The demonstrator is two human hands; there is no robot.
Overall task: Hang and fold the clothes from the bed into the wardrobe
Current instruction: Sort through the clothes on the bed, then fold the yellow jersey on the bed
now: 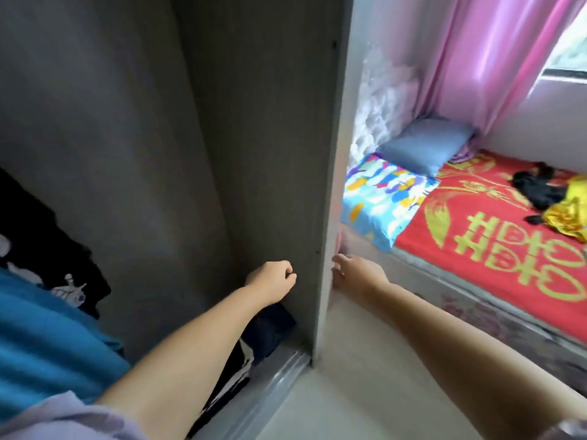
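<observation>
The tall grey wooden wardrobe stands ahead and left of both hands, its side panel running upright between them. The bed with the red and gold patterned cover lies beyond and right of the hands. The crumpled black garment and shiny yellow garment lie there, well apart from either, nearer the right. The left hand is loosely curled, holding nothing. The right hand, fingers relaxed, touches the panel's edge.
</observation>
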